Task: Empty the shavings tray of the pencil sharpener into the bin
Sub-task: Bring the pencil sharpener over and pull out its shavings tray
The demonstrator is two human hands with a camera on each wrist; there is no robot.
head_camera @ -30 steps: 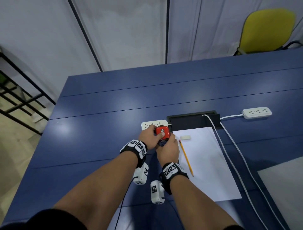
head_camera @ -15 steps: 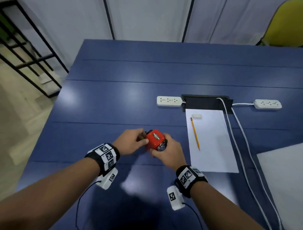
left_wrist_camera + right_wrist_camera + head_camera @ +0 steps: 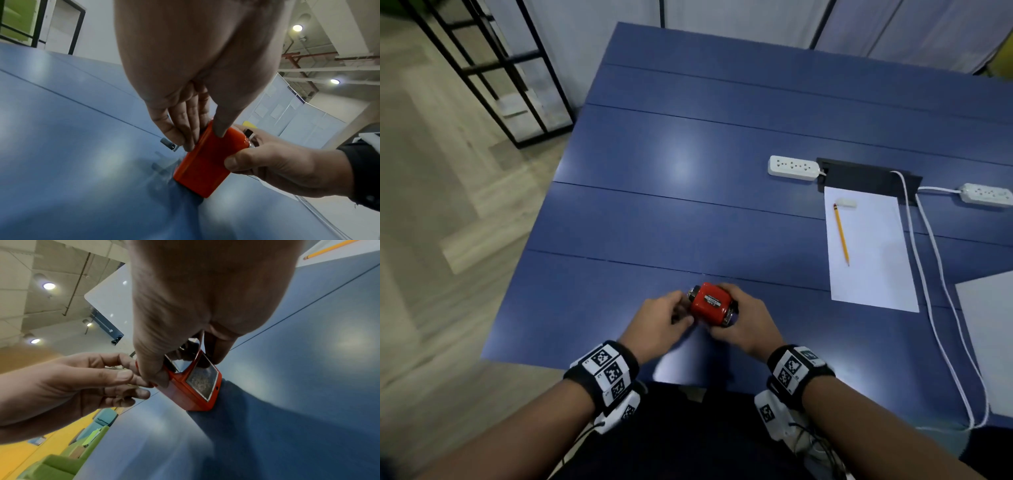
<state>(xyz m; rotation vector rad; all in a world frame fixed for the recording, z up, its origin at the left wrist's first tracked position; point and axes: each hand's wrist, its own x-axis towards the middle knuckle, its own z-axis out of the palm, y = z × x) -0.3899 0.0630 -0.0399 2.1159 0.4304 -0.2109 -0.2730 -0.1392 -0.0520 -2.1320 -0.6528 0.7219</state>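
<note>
A small red pencil sharpener [image 3: 710,303] is held between both hands low over the blue table [image 3: 688,212], near its front edge. Its lower corner seems to touch the top. My left hand [image 3: 681,311] pinches its left end, thumb on top and fingers behind in the left wrist view, where the sharpener [image 3: 203,164] tilts. My right hand [image 3: 738,311] grips the right end. The right wrist view shows the shavings tray's clear window [image 3: 202,384], with grey shavings behind it, still seated in the red body. No bin is in view.
A white sheet [image 3: 869,253] with a yellow pencil [image 3: 841,234] and an eraser [image 3: 846,202] lies at the right. Behind it are two power strips [image 3: 793,167], a black cable slot [image 3: 866,174] and white cables [image 3: 941,308]. A black metal rack [image 3: 493,68] stands on the floor at the left.
Both hands have carried the sharpener from beside the power strip and paper back toward me, to the table's front edge. Both hands have kept their hold.
</note>
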